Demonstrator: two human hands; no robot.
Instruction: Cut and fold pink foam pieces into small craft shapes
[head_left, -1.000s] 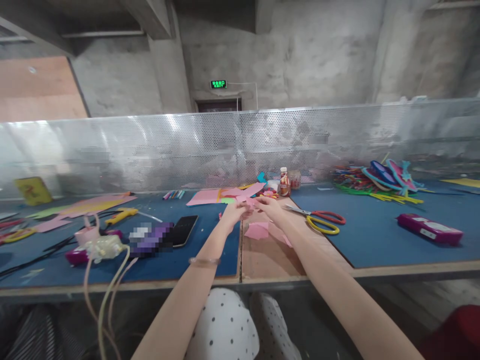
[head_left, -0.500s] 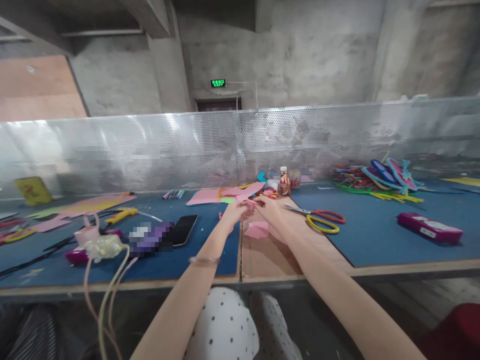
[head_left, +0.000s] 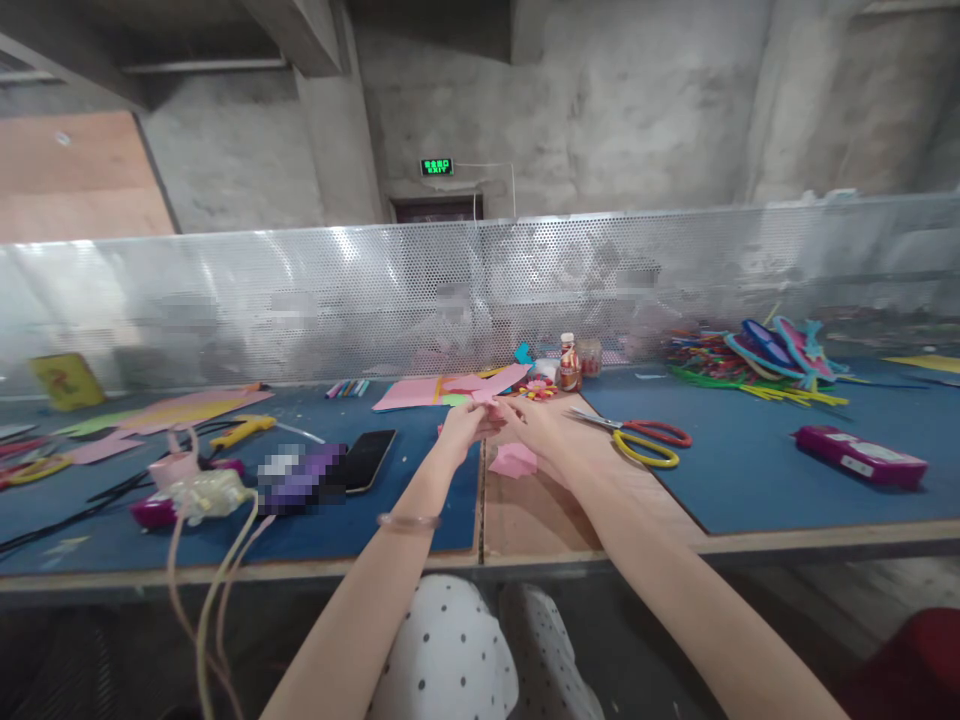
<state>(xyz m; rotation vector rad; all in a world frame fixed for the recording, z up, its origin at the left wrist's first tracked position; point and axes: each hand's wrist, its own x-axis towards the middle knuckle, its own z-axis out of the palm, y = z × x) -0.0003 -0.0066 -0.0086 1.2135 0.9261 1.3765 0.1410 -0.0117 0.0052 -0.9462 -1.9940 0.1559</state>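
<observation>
My left hand (head_left: 466, 428) and my right hand (head_left: 527, 424) meet over the wooden strip of the table, fingers closed together. Between the fingertips is a small pink piece of paper (head_left: 486, 396), mostly covered, so its shape does not show. Just below my hands, a pink paper piece (head_left: 514, 460) lies on the wood. To the right rest scissors (head_left: 646, 447) with one red and one yellow handle, blades pointing left. Behind my hands are sheets of pink paper (head_left: 405, 394) and a small pile of colourful pieces (head_left: 540, 389).
A black phone (head_left: 372, 461) and a yellow-handled tool (head_left: 241, 432) with cables lie left. A bottle (head_left: 568, 364) stands behind, near a perforated metal screen (head_left: 337, 300). At right are a purple box (head_left: 859, 456) and a bundle of pipe cleaners (head_left: 709, 365).
My fingers have shifted slightly around the small pink paper, and my right hand has come down a little. The colourful pile behind shows more now. Everything else lies as before.
</observation>
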